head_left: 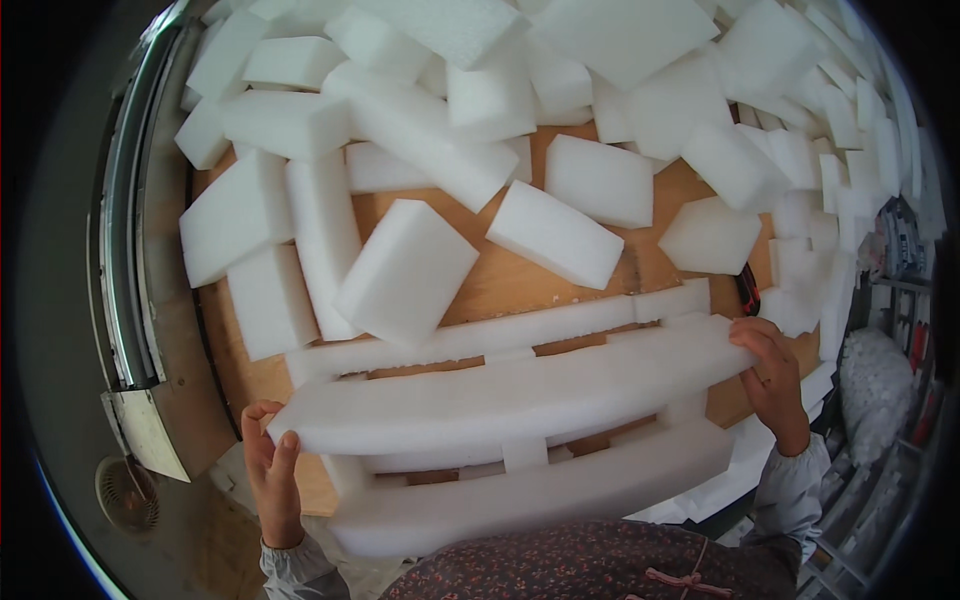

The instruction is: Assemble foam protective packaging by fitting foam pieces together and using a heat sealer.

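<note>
Brown wooden worktop [500, 288]: spread left to right beneath the foam, bare in patches between pieces.
Heap of white foam blocks [620, 40]: piled loosely at many angles across the far side and down the right.
Grey metal machine housing [170, 300]: standing along the left edge of the worktop.
Long white rectangular foam beam [510, 400]: held crosswise on the near side, above other foam; cannot tell whether touching it.
Beam's handling: probably very light for such length, fairly stiff with slight spring, not slippery, easily dented or chipped at corners.
Beam's hold: best taken at both ends, thumb and fingers on opposite faces, gently; hard pinching likely to leave marks.
Second long white foam beam [530, 490]: nearest the body, roughly parallel to the held one.
Thin white foam strip with ragged edge [470, 338]: just beyond the held beam, running left to right.
Short white foam crosspieces [525, 455]: partly hidden beneath the held beam.
Bare right hand [772, 370]: grasping the beam's right end, fingers bent over it.
Bare left hand [270, 455]: grasping the left end, thumb on the near face.
Small red-and-black tool [748, 290]: just beyond the right hand, exact kind unclear.
</note>
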`<state>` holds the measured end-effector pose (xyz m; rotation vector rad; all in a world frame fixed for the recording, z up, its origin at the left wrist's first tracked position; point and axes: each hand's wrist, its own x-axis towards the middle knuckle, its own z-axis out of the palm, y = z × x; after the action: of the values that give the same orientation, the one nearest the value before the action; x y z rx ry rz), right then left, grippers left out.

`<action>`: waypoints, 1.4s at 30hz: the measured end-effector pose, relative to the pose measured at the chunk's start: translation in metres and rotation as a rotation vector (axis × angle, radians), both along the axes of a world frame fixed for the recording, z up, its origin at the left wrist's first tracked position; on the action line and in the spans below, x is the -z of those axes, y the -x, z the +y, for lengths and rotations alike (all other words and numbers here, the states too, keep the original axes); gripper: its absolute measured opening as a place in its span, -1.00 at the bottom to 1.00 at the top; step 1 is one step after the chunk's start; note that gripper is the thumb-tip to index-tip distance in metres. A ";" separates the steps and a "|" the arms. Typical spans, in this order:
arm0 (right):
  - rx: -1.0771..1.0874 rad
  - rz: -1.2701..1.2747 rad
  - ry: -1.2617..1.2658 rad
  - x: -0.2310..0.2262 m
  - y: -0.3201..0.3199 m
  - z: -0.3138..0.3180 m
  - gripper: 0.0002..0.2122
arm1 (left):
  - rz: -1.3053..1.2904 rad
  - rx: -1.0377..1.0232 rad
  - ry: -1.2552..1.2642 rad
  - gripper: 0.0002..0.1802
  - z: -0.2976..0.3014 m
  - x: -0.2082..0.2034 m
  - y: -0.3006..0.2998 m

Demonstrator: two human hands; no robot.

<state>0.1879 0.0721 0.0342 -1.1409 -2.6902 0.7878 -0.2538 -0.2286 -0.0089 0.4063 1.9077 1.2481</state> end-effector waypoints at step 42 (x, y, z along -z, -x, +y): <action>0.025 0.002 -0.051 0.022 -0.004 0.005 -0.57 | 0.095 0.044 -0.019 -0.56 -0.005 0.012 -0.003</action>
<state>0.1917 0.0770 0.0124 -1.1588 -2.6725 0.7122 -0.2505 -0.2336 -0.0204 0.5230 1.9576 1.2385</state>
